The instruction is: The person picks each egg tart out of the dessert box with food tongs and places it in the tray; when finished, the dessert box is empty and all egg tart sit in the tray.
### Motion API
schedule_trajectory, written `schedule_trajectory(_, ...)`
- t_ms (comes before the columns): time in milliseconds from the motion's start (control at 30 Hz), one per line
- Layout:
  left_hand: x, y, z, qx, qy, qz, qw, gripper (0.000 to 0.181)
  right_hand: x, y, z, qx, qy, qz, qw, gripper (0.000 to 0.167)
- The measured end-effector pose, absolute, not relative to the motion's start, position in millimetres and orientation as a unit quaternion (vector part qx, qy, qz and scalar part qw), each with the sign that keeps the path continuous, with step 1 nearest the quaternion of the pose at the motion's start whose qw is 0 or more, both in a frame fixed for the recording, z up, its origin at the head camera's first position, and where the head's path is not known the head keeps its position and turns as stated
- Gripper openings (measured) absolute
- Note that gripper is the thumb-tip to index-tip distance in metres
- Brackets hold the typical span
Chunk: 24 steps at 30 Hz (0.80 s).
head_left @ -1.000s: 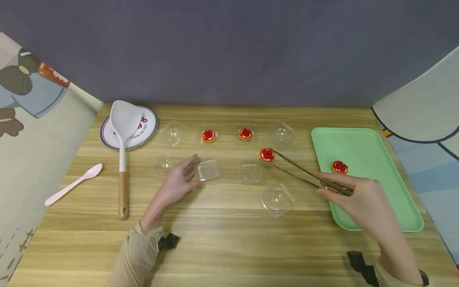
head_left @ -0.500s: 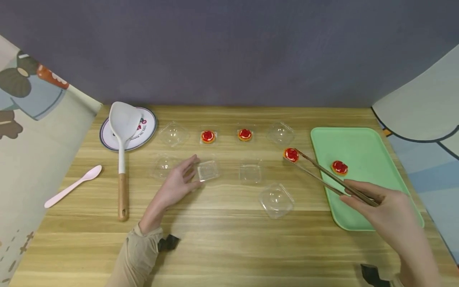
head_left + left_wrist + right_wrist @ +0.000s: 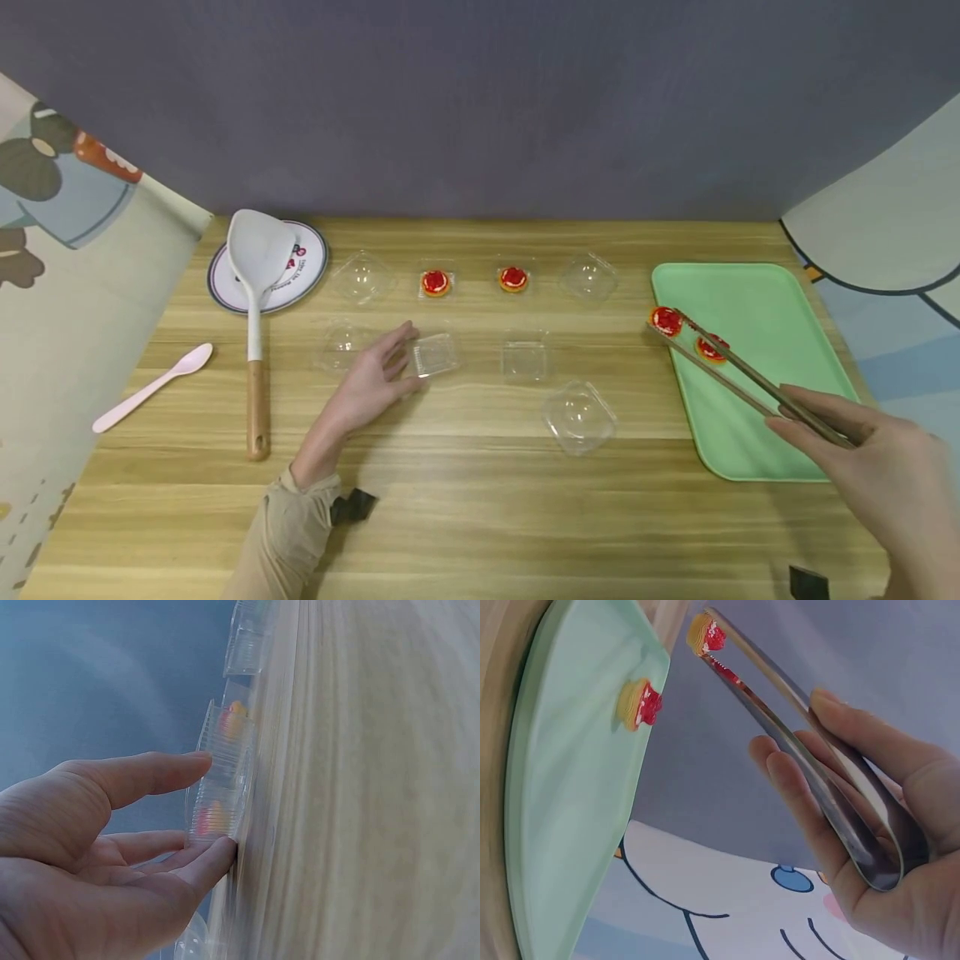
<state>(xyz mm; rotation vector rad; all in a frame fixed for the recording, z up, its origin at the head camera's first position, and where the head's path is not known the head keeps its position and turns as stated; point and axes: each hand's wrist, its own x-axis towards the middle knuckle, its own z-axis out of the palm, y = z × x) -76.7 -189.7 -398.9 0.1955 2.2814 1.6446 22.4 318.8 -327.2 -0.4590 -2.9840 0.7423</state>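
The right hand (image 3: 885,467) grips metal tongs (image 3: 750,377), whose tips pinch a red-topped tart (image 3: 666,322) above the left edge of the green tray (image 3: 780,417). In the right wrist view this tart (image 3: 706,634) hangs clear of the tray (image 3: 562,787). A second tart (image 3: 711,347) lies on the tray, partly behind the tongs. The left hand (image 3: 371,379) rests with relaxed, spread fingers beside a clear plastic box (image 3: 434,356); in the left wrist view its fingertips (image 3: 225,847) touch or nearly touch the clear plastic (image 3: 225,769).
Two clear boxes at the back hold tarts (image 3: 435,283) (image 3: 513,279). Another clear box (image 3: 524,361) and domed lids (image 3: 578,418) (image 3: 588,278) (image 3: 363,278) lie around. At the left are a white spatula (image 3: 256,333) across a plate (image 3: 311,279) and a pink spoon (image 3: 153,387).
The right hand has moved right with the tongs, carrying the pinched tart from above the table's middle to the tray's left edge. The left hand has stayed in place.
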Motion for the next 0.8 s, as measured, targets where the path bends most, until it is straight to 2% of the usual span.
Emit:
schedule_trajectory(267, -77.3, -190.0, -398.6, 0.068, 0.801, 0.573, 0.161, 0.087, 25.0, 327.7, -334.4, -0.195, -0.944, 0.265, 0.01, 0.056)
schedule_trajectory(567, -76.7, -190.7, -401.0, 0.068, 0.8, 0.574, 0.161, 0.089, 32.7, 343.1, -345.4, -0.215, -0.905, 0.361, 0.072, 0.046)
schedule_trajectory(800, -76.7, -190.3, -401.0, 0.071, 0.804, 0.57, 0.157, 0.089, 42.9, 363.2, -357.2, -0.242, -0.872, 0.413, 0.101, 0.052)
